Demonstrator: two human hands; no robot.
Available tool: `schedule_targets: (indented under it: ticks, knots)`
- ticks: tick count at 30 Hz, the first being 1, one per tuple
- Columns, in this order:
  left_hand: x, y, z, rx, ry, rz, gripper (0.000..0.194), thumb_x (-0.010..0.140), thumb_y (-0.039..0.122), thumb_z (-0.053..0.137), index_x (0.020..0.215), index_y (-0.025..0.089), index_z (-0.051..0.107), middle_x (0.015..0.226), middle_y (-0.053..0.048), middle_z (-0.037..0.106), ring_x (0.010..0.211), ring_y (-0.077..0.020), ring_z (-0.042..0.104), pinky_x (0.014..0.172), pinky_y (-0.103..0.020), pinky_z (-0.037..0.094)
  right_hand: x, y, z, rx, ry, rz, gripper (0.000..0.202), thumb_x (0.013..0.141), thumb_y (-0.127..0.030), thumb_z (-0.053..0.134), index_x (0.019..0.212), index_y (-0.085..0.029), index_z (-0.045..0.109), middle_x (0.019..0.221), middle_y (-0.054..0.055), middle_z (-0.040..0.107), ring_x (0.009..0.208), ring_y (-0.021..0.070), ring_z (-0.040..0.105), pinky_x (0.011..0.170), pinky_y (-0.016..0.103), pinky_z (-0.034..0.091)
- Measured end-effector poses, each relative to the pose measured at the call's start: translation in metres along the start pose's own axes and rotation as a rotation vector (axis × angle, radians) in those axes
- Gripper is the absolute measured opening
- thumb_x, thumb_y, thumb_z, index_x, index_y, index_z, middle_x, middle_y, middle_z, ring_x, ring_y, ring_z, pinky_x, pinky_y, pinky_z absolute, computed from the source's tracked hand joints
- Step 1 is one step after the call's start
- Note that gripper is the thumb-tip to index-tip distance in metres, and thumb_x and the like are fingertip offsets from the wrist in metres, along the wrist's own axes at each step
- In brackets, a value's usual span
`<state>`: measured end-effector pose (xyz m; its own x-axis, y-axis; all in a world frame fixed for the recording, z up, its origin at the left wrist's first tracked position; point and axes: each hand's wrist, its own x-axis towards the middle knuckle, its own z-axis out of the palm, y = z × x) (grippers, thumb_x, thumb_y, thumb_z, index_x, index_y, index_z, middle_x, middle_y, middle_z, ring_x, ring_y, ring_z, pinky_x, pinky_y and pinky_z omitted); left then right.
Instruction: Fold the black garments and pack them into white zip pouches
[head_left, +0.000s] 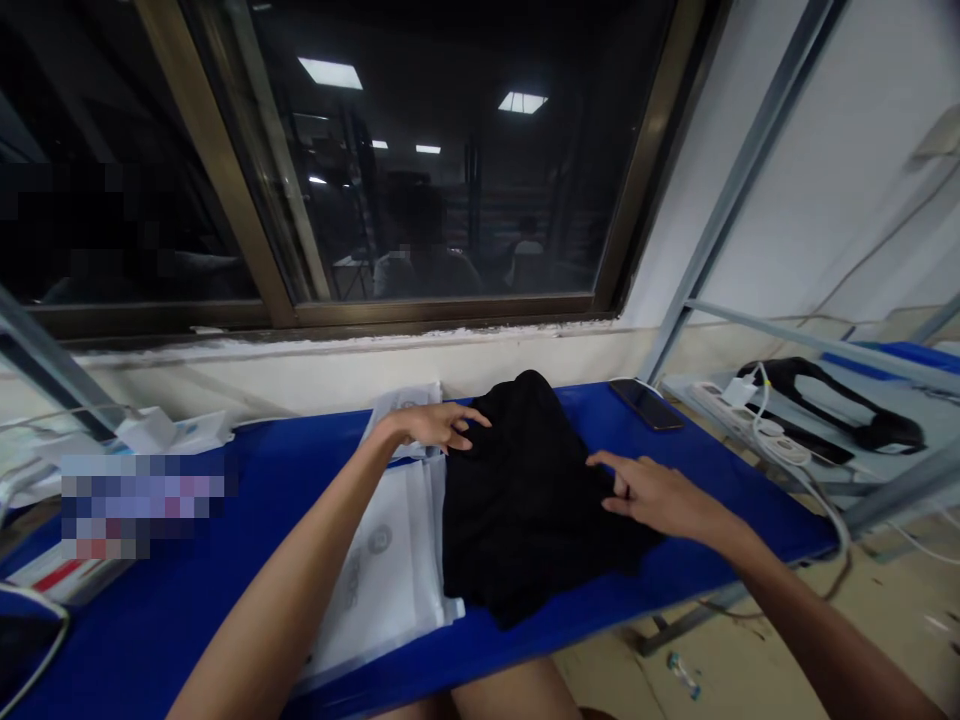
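A piece of black cloth (pixel 521 500), perhaps a garment, lies spread on the blue tabletop (pixel 577 625); its exact kind I cannot make out. At its upper left edge is my left hand (pixel 439 425), fingers apart, the index finger stretched over the cloth. My right hand (pixel 652 492) is at the right edge, its index finger extended and the others loosely bent, fingertips at or just above the fabric. Neither hand grips anything. Under my left forearm and beside the cloth lie several flat, whitish plastic bags (pixel 390 560) with printed marks.
A phone (pixel 646 403) lies at the table's back right. Further right, a power strip (pixel 750 420) with cables and a black strap-like object (pixel 855 405) rest on another surface. White boxes (pixel 176 432) stand at the left. Metal posts (pixel 750 190) and a window (pixel 465 160) are behind.
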<state>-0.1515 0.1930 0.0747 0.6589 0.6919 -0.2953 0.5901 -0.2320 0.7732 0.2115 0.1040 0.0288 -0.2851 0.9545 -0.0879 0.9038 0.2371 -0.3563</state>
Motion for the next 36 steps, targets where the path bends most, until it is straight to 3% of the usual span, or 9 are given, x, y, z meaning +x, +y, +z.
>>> schedule_targets:
  ticks: [5,11,18,22,25,28,30,33,36]
  knots:
    - [-0.007,0.008,-0.002,-0.037,0.032,0.03,0.066,0.077,0.036,0.075,0.139,0.02,0.058,0.091,-0.004,0.061,0.077,-0.016,0.06,0.066,-0.025,0.051,-0.019,0.027,-0.004,0.208,0.175,-0.094,0.028,0.089,-0.03,0.048,0.11,-0.025,0.067,0.085,0.004,0.067,0.08,0.0228,0.065,0.081,0.037,0.053]
    - [0.0,-0.002,-0.001,0.025,-0.012,-0.077,0.056,0.074,0.023,0.07,0.13,0.019,0.065,0.102,-0.009,0.072,0.087,-0.0214,0.071,0.069,-0.028,0.057,-0.01,0.03,-0.008,-0.021,0.185,-0.033,0.025,0.084,-0.022,0.054,0.096,-0.028,0.076,0.096,0.005,0.075,0.09,0.0242,0.071,0.083,0.035,0.053]
    - [0.012,-0.006,-0.006,0.335,0.38,-0.027,0.036,0.081,0.016,0.06,0.113,0.019,0.074,0.102,-0.006,0.077,0.095,-0.0204,0.073,0.085,-0.029,0.056,0.095,-0.035,-0.026,-0.036,0.448,-0.217,0.026,0.09,-0.019,0.053,0.101,-0.023,0.076,0.101,0.006,0.077,0.093,0.0226,0.072,0.086,0.034,0.053]
    - [0.005,-0.019,-0.021,0.478,0.628,-0.226,0.027,0.082,0.018,0.063,0.106,0.021,0.075,0.115,-0.008,0.074,0.117,-0.0263,0.066,0.102,-0.035,0.049,0.151,-0.056,0.009,-0.015,0.37,-0.473,0.038,0.094,-0.012,0.044,0.118,-0.016,0.074,0.126,0.012,0.071,0.116,0.0231,0.067,0.105,0.037,0.049]
    - [-0.008,-0.042,-0.038,0.492,0.733,-0.454,0.03,0.075,0.023,0.073,0.105,0.018,0.072,0.121,-0.016,0.071,0.122,-0.0336,0.063,0.1,-0.042,0.051,0.161,-0.054,0.047,-0.064,0.23,-0.54,0.043,0.1,-0.031,0.047,0.136,-0.018,0.065,0.147,0.012,0.058,0.144,0.0296,0.046,0.123,0.05,0.029]
    - [-0.022,-0.066,-0.051,0.4,0.731,-0.641,0.033,0.064,0.031,0.084,0.087,0.011,0.07,0.103,-0.023,0.073,0.101,-0.0392,0.071,0.079,-0.044,0.058,0.159,-0.048,0.069,-0.135,0.097,-0.449,0.065,0.102,-0.06,0.035,0.158,-0.027,0.037,0.168,0.01,0.023,0.157,0.036,0.007,0.124,0.065,0.0]
    - [-0.029,-0.078,-0.055,0.306,0.698,-0.692,0.035,0.061,0.035,0.088,0.073,0.011,0.065,0.077,-0.018,0.072,0.078,-0.0355,0.073,0.063,-0.039,0.058,0.157,-0.048,0.07,-0.161,0.032,-0.358,0.079,0.097,-0.074,0.031,0.162,-0.031,0.022,0.171,0.01,0.006,0.156,0.0387,-0.006,0.121,0.067,-0.005]
    - [-0.037,-0.088,-0.059,0.195,0.701,-0.677,0.04,0.061,0.037,0.089,0.059,0.014,0.057,0.047,-0.006,0.058,0.052,-0.0257,0.065,0.049,-0.032,0.051,0.157,-0.061,0.056,-0.213,-0.028,-0.266,0.089,0.092,-0.081,0.029,0.163,-0.027,0.022,0.17,0.016,0.009,0.155,0.0426,-0.005,0.12,0.069,-0.005]
    - [-0.046,-0.088,-0.063,0.114,0.769,-0.573,0.037,0.068,0.03,0.085,0.058,0.016,0.052,0.04,0.003,0.049,0.041,-0.0148,0.054,0.043,-0.025,0.044,0.154,-0.09,0.028,-0.232,0.083,-0.283,0.079,0.096,-0.068,0.042,0.157,-0.017,0.039,0.166,0.02,0.025,0.155,0.0439,0.015,0.122,0.067,0.009]
